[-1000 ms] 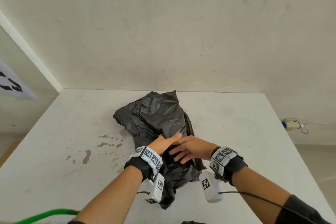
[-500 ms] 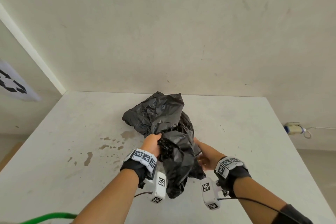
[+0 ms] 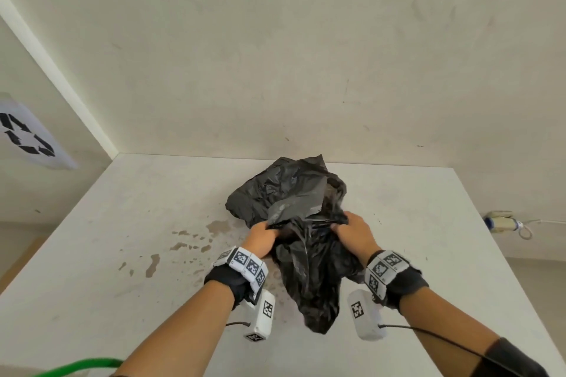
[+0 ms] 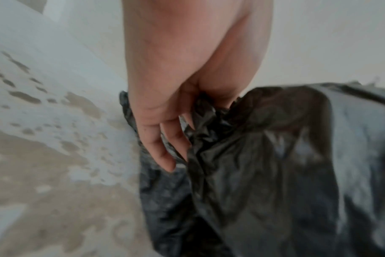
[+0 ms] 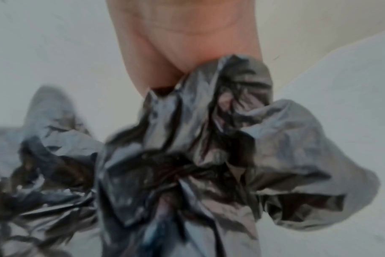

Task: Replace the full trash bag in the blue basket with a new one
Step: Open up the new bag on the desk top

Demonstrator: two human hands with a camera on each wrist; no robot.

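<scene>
Trash bag (image 3: 306, 257), black crumpled plastic, sits on the white table (image 3: 122, 254), roughly mid-table just in front of the back wall (image 3: 306, 70); its far part lies on the surface, its near part hangs lifted between both hands. Left hand (image 3: 263, 237) grips a bunched edge on the bag's left side, fingers curled round the film; the left wrist view shows the fingers (image 4: 163, 153) wrapped into the gathered plastic. Right hand (image 3: 355, 234) clamps the opposite edge, fingers buried in the folds. Bag looks limp and empty, so this is probably the new liner, and the step in hand is finding and spreading its mouth. Blue basket is not in view, so progress on the swap can't be judged beyond that. Brown stains (image 3: 183, 242) lie on the table just left of the bag, near the left hand. Next move likely calls for pulling the two edges apart to separate the layers, maybe a shake to fill it with air. Thin film clings and tears easily, so keep the pull even on both sides.
</scene>
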